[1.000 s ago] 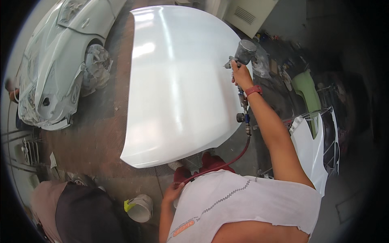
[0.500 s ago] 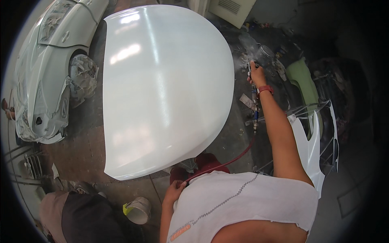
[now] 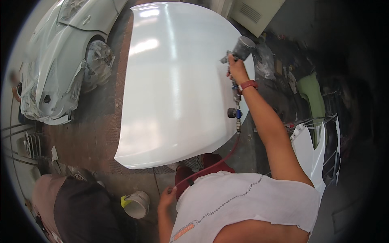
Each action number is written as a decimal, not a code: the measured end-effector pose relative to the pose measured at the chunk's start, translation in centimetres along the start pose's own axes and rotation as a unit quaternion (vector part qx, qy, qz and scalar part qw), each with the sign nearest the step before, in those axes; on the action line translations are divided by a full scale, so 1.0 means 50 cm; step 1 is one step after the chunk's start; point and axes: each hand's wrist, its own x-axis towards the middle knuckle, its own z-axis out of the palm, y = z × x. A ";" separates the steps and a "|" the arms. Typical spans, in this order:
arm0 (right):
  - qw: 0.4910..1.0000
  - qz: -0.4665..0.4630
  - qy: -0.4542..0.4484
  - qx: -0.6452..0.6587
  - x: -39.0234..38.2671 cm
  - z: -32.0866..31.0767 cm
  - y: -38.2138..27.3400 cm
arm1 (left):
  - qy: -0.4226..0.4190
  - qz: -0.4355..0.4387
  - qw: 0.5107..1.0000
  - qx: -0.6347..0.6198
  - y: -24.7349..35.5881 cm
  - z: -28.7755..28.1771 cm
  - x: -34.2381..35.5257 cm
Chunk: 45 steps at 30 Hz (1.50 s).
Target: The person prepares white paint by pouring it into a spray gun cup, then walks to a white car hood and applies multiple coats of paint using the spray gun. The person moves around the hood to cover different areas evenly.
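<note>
My right hand (image 3: 237,69) is closed round a spray gun (image 3: 229,58) with a dark cup (image 3: 244,47) on top. It is over the right part of a glossy white car hood (image 3: 178,89), its nozzle toward the left. Below the grip hang a blue fitting and a round gauge (image 3: 231,113). From there a dark red air hose (image 3: 221,162) runs down and across to my waist. At my left hip, my left hand (image 3: 167,197) is closed on that hose. Whether the gun touches the hood I cannot tell.
A pale car (image 3: 52,81) with a plastic-wrapped wheel (image 3: 99,60) stands at the left. White panels (image 3: 310,141) and a green panel (image 3: 312,93) rest on a rack at the right. A white bucket (image 3: 137,205) and a person in dark clothing (image 3: 81,206) are at lower left.
My right hand has brought the spray gun leftward from beyond the hood's right edge to over the hood. The gun's cup and gauge show clearly now. The whole view has shifted.
</note>
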 end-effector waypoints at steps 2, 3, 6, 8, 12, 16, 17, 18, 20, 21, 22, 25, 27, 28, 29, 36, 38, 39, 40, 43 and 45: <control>0.999 -0.019 -0.033 0.021 -0.043 0.097 -0.064 | 0.027 0.050 0.998 -0.031 -0.049 -0.041 -0.017; 0.998 -0.025 -0.054 0.024 -0.061 0.139 -0.097 | 0.051 0.058 0.996 -0.033 -0.065 -0.057 -0.023; 0.994 -0.046 -0.089 0.030 -0.115 0.266 -0.183 | 0.054 0.020 0.998 -0.028 -0.100 -0.122 -0.037; 0.992 -0.052 -0.111 0.018 -0.143 0.349 -0.235 | 0.062 0.032 0.996 -0.056 -0.123 -0.155 -0.048; 0.989 -0.067 -0.132 0.009 -0.194 0.496 -0.318 | 0.085 0.000 0.994 -0.063 -0.163 -0.207 -0.067; 0.982 -0.099 -0.160 0.026 -0.239 0.606 -0.383 | 0.099 -0.001 0.991 -0.090 -0.179 -0.247 -0.080; 0.980 -0.098 -0.169 0.026 -0.246 0.627 -0.395 | 0.101 -0.013 0.991 -0.081 -0.180 -0.255 -0.087; 0.980 -0.094 -0.174 0.023 -0.250 0.643 -0.404 | 0.109 -0.037 0.991 -0.072 -0.179 -0.261 -0.090; 0.974 -0.088 -0.201 0.053 -0.246 0.654 -0.413 | 0.113 -0.016 0.991 -0.066 -0.175 -0.267 -0.097; 0.974 -0.076 -0.203 0.071 -0.238 0.652 -0.412 | 0.110 -0.022 0.992 -0.063 -0.173 -0.268 -0.099; 0.972 -0.067 -0.204 0.092 -0.227 0.647 -0.409 | 0.118 -0.010 0.991 -0.058 -0.170 -0.269 -0.099; 0.983 -0.053 -0.166 0.064 -0.183 0.600 -0.385 | 0.114 0.003 0.992 -0.063 -0.150 -0.259 -0.092; 0.990 -0.055 -0.126 0.019 -0.150 0.535 -0.354 | 0.099 0.006 0.991 -0.091 -0.122 -0.238 -0.081; 0.992 -0.061 -0.112 0.009 -0.136 0.493 -0.331 | 0.081 0.024 0.993 -0.083 -0.105 -0.223 -0.079; 0.994 -0.059 -0.093 -0.006 -0.123 0.445 -0.307 | 0.061 0.027 0.995 -0.076 -0.082 -0.206 -0.072; 0.998 -0.023 -0.034 -0.049 -0.024 0.076 -0.127 | -0.038 0.038 0.994 0.093 0.118 -0.051 -0.043; 0.998 -0.018 -0.007 -0.055 0.003 -0.017 -0.078 | -0.070 0.074 0.991 0.083 0.164 -0.005 -0.036; 0.998 -0.015 0.007 -0.059 0.014 -0.062 -0.052 | -0.079 0.085 0.989 0.089 0.183 0.019 -0.033; 0.999 -0.013 0.010 -0.047 0.026 -0.105 -0.028 | -0.089 0.085 0.987 0.103 0.200 0.040 -0.029; 0.999 -0.003 0.041 -0.020 0.062 -0.213 0.042 | -0.098 0.088 0.981 0.146 0.244 0.099 -0.017; 0.999 0.019 0.049 0.002 0.091 -0.271 0.082 | -0.096 0.084 0.979 0.158 0.269 0.131 -0.012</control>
